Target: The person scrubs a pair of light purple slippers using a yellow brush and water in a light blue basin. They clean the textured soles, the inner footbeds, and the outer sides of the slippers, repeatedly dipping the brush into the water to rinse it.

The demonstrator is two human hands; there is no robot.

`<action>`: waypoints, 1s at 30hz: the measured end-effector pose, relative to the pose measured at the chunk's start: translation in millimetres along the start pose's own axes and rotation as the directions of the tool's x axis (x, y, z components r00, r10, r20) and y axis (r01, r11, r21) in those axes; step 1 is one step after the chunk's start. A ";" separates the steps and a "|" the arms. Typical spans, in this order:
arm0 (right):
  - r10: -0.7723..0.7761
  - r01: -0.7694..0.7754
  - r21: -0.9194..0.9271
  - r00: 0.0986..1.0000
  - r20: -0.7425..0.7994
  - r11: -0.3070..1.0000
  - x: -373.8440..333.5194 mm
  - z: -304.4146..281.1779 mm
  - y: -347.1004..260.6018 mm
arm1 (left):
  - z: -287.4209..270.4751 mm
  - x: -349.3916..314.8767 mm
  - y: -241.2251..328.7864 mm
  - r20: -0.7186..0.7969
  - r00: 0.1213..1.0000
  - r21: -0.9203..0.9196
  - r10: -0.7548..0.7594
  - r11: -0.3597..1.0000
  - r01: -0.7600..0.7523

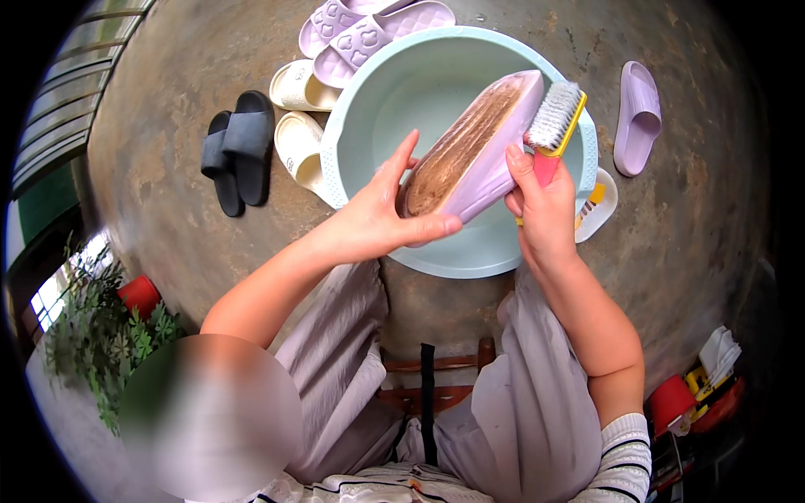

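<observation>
Over a pale blue-green basin (381,109), my left hand (381,214) grips one end of a lilac slipper (490,159). The slipper is tilted, and a long brown, streaked face of it points up, with lilac edges around it. My right hand (545,197) is closed on the pink-and-yellow handle of a scrubbing brush (555,117). Its white bristles face left, close beside the slipper's far end; whether they touch it I cannot tell. The fingers of the right hand are also against the slipper's side.
Lilac slippers (360,42) and cream slippers (300,147) lie beside the basin's left rim. Dark slides (249,147) sit farther left, a single lilac slipper (639,121) to the right. A white dish (602,214) stands by the basin. A plant (109,335) is at lower left.
</observation>
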State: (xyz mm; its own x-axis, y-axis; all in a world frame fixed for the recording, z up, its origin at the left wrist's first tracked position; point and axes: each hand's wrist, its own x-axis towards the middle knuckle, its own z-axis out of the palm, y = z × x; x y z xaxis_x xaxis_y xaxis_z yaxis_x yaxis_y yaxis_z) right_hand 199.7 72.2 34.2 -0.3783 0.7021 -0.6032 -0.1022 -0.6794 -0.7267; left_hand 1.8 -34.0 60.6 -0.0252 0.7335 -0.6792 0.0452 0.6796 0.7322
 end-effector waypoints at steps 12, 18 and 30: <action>-0.361 0.539 -0.799 0.824 0.436 0.268 -9.7 -23.9 20.3 | -16.3 22.1 -18.4 -0.173 0.983 0.023 -0.065 0.997 0.070; -0.355 0.459 -0.880 0.848 0.393 0.123 21.9 -47.6 29.2 | -20.6 32.0 -18.5 0.008 0.969 -0.055 -0.247 0.968 0.247; -0.180 0.492 -0.841 0.869 0.460 0.225 -15.9 -25.3 23.8 | -11.0 38.6 -34.8 -0.134 0.935 0.622 0.328 0.763 -0.178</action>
State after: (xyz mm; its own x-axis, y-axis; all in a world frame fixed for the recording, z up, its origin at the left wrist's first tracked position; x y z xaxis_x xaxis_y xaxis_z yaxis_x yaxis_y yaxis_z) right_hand 226.6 50.3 18.2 -0.7339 0.6346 -0.2421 0.5646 0.3718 -0.7369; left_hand -11.7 -29.3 9.4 -0.1428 0.9103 -0.3885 0.6599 0.3802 0.6480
